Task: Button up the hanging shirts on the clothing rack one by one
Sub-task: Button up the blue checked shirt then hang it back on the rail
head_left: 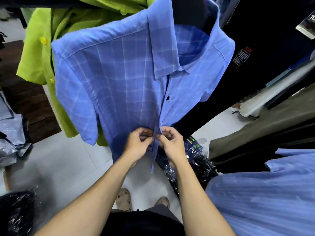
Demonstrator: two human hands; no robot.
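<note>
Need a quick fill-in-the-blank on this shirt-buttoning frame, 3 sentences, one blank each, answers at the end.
1. Both hands pinch the front placket of the ____ checked shirt.
2. The garment hanging behind it, on its left in the picture, is lime ____ with yellow buttons.
3. The left hand and right hand work ____ the dark button seen on the placket.

Missing words: blue; green; below

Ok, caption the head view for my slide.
Both hands, left hand and right hand, pinch the blue plaid shirt placket.
</note>
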